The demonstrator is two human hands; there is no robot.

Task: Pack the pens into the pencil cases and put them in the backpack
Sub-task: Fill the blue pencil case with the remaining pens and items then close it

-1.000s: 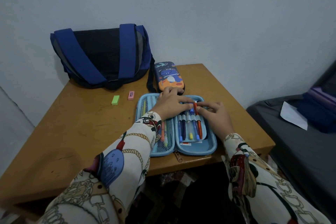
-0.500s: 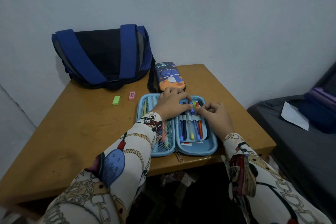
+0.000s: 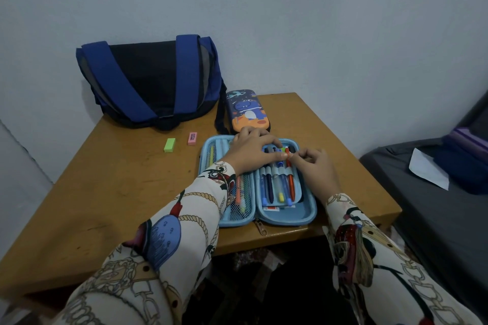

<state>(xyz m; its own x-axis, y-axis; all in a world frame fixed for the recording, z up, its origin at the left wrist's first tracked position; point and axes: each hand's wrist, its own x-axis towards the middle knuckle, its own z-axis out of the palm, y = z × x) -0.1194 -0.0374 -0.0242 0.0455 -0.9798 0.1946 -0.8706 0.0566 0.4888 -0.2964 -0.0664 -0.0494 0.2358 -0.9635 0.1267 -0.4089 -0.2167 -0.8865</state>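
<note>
Pens were already standing in the elastic loops of the right half of the open light-blue pencil case, which lay at the near edge of the wooden table. I could count five pens there: a blue one, a dark one, a clear one with a yellow tip, another blue one and an orange one at the right end. Under the mesh pocket of the left half at least three more thin pens or pencils were visible, but the left sleeve covered a part of it, so this number is not sure. The left hand rested with spread fingers on the upper ends of the pens, holding nothing. The right hand had its fingers curled, and the fingertips seemed to pinch the top of the orange pen; the grip was narrow. By my judgement the filling of this case was nearly finished. What was left: to close its zipper and to put both cases in the backpack, which stood at the far side of the table, against the wall. There were two pencil cases; the second one, with a dinosaur picture, lay closed just behind the open one, beside the backpack. Two erasers, one green and one pink, lay on the table, not packed.
</note>
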